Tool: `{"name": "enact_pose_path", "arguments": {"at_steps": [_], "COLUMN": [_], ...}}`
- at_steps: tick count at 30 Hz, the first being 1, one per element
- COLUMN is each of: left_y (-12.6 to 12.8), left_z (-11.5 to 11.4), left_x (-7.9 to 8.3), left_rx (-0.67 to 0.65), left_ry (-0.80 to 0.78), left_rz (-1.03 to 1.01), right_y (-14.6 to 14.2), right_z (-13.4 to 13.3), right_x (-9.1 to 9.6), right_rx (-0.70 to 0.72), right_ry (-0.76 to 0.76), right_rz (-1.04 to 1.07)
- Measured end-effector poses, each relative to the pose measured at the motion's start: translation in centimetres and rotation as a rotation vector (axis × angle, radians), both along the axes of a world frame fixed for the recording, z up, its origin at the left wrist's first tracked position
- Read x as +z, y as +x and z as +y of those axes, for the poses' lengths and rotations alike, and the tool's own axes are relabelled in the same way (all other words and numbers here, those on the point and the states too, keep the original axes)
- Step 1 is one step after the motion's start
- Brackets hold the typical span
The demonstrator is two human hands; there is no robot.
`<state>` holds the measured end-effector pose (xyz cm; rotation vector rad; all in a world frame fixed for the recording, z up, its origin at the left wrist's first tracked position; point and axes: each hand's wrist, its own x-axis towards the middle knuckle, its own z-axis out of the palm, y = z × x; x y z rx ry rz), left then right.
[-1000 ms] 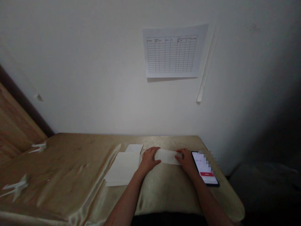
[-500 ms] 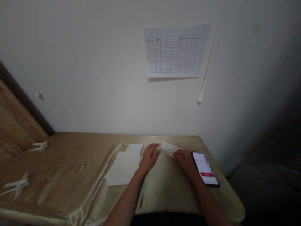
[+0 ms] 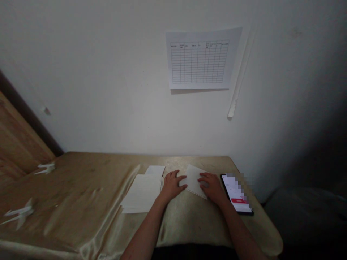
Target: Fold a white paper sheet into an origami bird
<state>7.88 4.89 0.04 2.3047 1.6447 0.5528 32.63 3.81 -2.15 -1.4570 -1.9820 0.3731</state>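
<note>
A white sheet of paper (image 3: 193, 177) with a perforated edge lies unfolded on the cloth-covered table (image 3: 81, 187). My left hand (image 3: 172, 185) rests flat on its left edge, thumb stretched onto the sheet. My right hand (image 3: 211, 186) presses flat on its right part, fingers spread. Neither hand grips anything.
A stack of lined paper (image 3: 142, 193) lies left of my left hand. A phone (image 3: 237, 198) with a lit screen lies at the right, near the table edge. Folded paper figures (image 3: 46, 168) (image 3: 18, 213) sit at far left. A printed table sheet (image 3: 200, 59) hangs on the wall.
The folded strip was lifted by my right hand and opened out. It now lies flat as a wider sheet, with both hands pressing on it.
</note>
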Motion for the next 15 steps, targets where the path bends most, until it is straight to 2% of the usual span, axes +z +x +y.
{"name": "enact_pose_path", "arguments": {"at_steps": [6, 11, 15], "left_y": [0.1, 0.2, 0.5], "left_z": [0.2, 0.4, 0.2], "left_x": [-0.1, 0.0, 0.0], "left_rx": [0.016, 0.069, 0.088], "left_ry": [-0.018, 0.022, 0.037], "left_rz": [0.007, 0.012, 0.002], "right_y": [0.1, 0.1, -0.1], "right_z": [-0.4, -0.7, -0.7], "right_x": [0.8, 1.5, 1.2], "right_rx": [-0.009, -0.015, 0.025], "right_ry": [-0.020, -0.012, -0.013], "right_rz": [-0.097, -0.092, -0.070]}}
